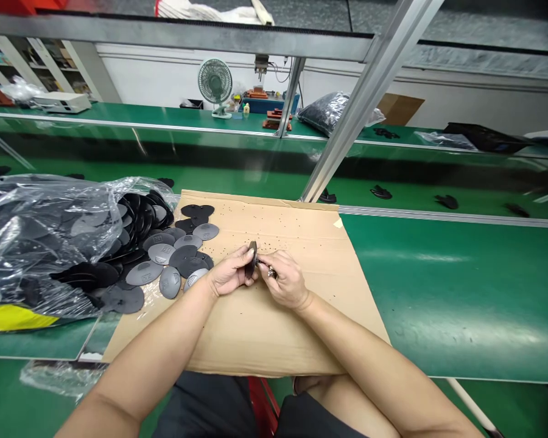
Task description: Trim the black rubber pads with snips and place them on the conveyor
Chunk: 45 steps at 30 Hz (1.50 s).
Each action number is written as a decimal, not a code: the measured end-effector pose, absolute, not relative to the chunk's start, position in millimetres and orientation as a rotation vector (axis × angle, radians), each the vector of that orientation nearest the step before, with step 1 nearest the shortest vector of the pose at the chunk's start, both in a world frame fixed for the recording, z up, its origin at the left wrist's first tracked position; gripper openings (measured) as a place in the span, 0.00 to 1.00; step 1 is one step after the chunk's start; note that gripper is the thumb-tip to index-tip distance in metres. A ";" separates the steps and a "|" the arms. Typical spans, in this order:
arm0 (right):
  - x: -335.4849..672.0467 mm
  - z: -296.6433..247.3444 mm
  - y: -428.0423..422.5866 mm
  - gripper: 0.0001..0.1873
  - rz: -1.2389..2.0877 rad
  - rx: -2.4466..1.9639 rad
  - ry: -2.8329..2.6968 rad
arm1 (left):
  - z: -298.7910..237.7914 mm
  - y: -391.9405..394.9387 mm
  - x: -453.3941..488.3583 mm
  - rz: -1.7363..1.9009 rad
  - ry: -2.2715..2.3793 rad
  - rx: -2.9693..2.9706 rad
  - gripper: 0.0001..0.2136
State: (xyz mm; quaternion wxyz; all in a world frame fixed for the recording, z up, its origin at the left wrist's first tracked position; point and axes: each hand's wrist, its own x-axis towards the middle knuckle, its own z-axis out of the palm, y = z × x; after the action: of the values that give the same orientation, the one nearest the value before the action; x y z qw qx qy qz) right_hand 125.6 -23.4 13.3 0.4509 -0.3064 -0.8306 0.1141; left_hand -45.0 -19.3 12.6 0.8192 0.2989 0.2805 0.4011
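Note:
My left hand grips a dark oval plastic part, held on edge above a sheet of cardboard. My right hand is closed on a small metal tool whose tip touches the part. Just left of my hands, a heap of grey and black oval parts spills from a clear plastic bag onto the cardboard. Tiny black specks dot the cardboard behind my hands.
The cardboard lies on a green workbench. A slanted aluminium post rises behind it. Beyond it a green conveyor belt carries a few black parts. A small fan and another bag of parts stand at the back.

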 end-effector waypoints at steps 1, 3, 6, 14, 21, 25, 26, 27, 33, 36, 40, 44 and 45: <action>125.7 13.3 -23.5 0.12 0.260 -0.764 -2.064 | 13.0 -19.9 -45.1 0.848 0.598 0.631 0.23; 125.7 13.9 -23.6 0.11 0.232 -0.766 -2.076 | 13.3 -20.8 -45.4 0.841 0.598 0.626 0.23; 125.1 15.4 -23.6 0.11 0.197 -0.723 -2.070 | 12.2 -21.5 -46.3 0.828 0.600 0.629 0.22; 123.3 10.9 -21.7 0.11 0.216 -0.708 -2.009 | 8.3 -18.3 -44.3 0.898 0.645 0.633 0.22; 136.1 -10.2 -1.6 0.20 0.545 -1.024 -1.466 | 2.2 -13.5 -39.3 1.303 0.866 0.583 0.24; 140.1 -12.0 2.6 0.18 0.664 -1.029 -1.466 | 6.5 24.1 -48.2 1.465 1.144 0.733 0.20; 140.1 -11.6 2.6 0.17 0.694 -1.022 -1.466 | 11.9 40.3 -52.4 1.482 1.255 0.852 0.18; 139.9 -11.4 2.5 0.16 0.719 -1.017 -1.459 | 19.2 58.4 -56.8 1.495 1.391 1.007 0.17; 138.8 -15.3 4.2 0.14 0.802 -0.998 -1.436 | 61.2 147.6 -60.8 1.317 1.918 1.908 0.22; 138.5 -16.5 3.8 0.13 0.848 -0.991 -1.409 | 55.1 159.7 -29.8 1.141 1.857 2.098 0.20; 139.5 -10.2 -0.3 0.12 0.881 -0.982 -1.312 | 38.1 175.3 29.3 0.941 1.608 2.157 0.13; 142.7 -1.7 -4.8 0.12 0.927 -0.979 -1.178 | 42.0 206.9 79.8 0.947 1.619 1.889 0.09; 143.5 -0.8 -5.0 0.12 0.951 -0.978 -1.147 | 44.6 211.5 90.3 0.997 1.649 1.855 0.08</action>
State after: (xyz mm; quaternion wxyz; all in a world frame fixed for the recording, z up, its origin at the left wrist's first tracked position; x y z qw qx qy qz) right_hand 143.5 -5.0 -0.8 0.6286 -0.4267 -0.5007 0.4148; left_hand 90.3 211.5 44.6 0.2316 0.6746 0.5998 0.3625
